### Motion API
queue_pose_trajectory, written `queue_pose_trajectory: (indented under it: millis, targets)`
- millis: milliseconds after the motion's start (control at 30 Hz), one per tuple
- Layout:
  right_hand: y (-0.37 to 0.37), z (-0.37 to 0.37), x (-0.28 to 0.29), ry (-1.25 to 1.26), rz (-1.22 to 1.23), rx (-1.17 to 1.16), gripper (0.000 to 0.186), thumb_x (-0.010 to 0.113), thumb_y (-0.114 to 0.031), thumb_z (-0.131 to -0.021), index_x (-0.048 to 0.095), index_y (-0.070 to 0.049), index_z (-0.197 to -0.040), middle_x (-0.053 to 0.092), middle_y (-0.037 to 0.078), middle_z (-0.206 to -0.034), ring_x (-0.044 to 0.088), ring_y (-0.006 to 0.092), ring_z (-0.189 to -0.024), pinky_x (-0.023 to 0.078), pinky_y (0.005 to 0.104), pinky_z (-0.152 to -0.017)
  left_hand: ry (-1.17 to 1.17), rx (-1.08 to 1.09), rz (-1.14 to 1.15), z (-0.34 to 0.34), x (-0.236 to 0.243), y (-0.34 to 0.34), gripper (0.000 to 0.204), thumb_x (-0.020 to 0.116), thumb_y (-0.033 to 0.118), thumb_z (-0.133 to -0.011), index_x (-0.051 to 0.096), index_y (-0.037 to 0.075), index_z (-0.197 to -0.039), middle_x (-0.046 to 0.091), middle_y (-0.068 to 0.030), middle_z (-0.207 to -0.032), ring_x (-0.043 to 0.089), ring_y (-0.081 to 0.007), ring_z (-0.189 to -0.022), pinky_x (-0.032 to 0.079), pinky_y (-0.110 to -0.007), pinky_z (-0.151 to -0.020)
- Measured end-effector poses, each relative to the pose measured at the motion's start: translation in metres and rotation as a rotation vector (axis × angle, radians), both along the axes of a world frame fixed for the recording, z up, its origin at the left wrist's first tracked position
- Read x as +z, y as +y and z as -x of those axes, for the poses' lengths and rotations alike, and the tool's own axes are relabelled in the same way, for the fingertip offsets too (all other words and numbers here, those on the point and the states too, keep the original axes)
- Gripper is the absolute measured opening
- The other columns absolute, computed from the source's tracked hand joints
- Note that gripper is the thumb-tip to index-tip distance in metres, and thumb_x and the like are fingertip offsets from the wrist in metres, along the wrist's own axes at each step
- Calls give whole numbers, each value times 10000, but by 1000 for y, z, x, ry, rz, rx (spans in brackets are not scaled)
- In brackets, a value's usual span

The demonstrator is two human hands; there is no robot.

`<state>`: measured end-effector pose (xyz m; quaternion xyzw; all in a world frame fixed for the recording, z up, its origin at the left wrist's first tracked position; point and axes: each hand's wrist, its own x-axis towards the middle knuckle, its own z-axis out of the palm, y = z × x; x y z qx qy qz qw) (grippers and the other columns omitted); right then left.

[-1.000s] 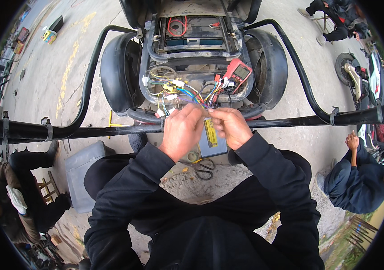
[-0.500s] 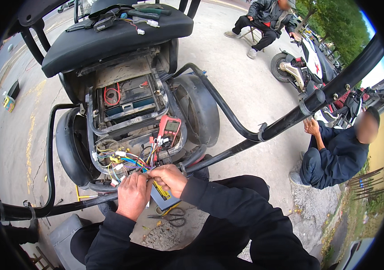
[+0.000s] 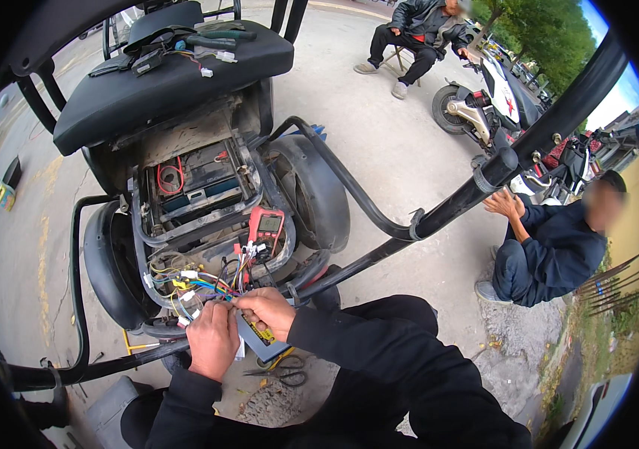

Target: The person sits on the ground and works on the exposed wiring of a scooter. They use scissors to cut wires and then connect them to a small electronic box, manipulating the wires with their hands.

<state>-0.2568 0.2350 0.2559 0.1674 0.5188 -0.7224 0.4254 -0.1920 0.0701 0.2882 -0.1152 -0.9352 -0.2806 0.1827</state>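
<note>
A three-wheeled vehicle's black tubular frame [image 3: 74,292] fills the left half of the view, with a black seat [image 3: 125,108] at its far end; dark gear and cables lie along the seat's far edge. Beyond the frame's right side stands a white-and-black motorcycle [image 3: 495,93], with one person [image 3: 420,37] seated near it and another person [image 3: 555,251] squatting nearer. Both working hands meet at the frame's near edge. The left hand [image 3: 211,333] has its fingers curled together, the right hand [image 3: 268,310] pinches with thumb and forefinger — both grasping the near ends of the coloured wires, though which strand each has is hidden. Just below the right hand shows a grey box [image 3: 256,337] with a yellow label. A red multimeter [image 3: 265,227] rests at the frame's near right corner; scissors [image 3: 288,374] lie on the ground. Smallest are the wires [image 3: 211,283] themselves — spread along the near edge, tipped with white connectors [image 3: 184,322].
</note>
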Motion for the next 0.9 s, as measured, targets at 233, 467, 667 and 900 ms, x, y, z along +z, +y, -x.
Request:
queue_pose_trajectory:
  millis: [233,467,667,900]
  targets:
    - [1,-17,11,253,-56,-3,237,686,-172,-1108,776,35,-1037,736,21,-913,651,79,-813,522,301,-727,-227,114,-406,-4,-16,-3,112,708,65,-1062,684,-37,-1022,705,-241,-845,708,-450,-781,528,-489,-710]
    - [-4,-17,8,356,-101,10,260,685,-181,-1111,777,59,-1074,743,29,-952,620,73,-859,511,295,-759,-433,123,-523,-2,-15,-9,170,668,107,-1115,652,-52,-1060,721,-180,-835,666,-237,-715,527,-398,-689]
    - [-2,-17,10,348,-117,19,247,713,-173,-1092,779,65,-1085,771,45,-1001,650,78,-899,530,279,-799,-516,127,-602,0,-25,-14,180,685,163,-1095,683,-12,-1053,783,-209,-901,774,-437,-869,585,-494,-766]
    - [0,-12,7,435,-134,89,183,723,-194,-1102,780,-21,-1077,698,-31,-869,587,23,-723,460,217,-599,-509,132,-632,0,-29,-14,185,683,169,-1096,676,-5,-1031,789,-177,-872,773,-409,-829,586,-484,-758]
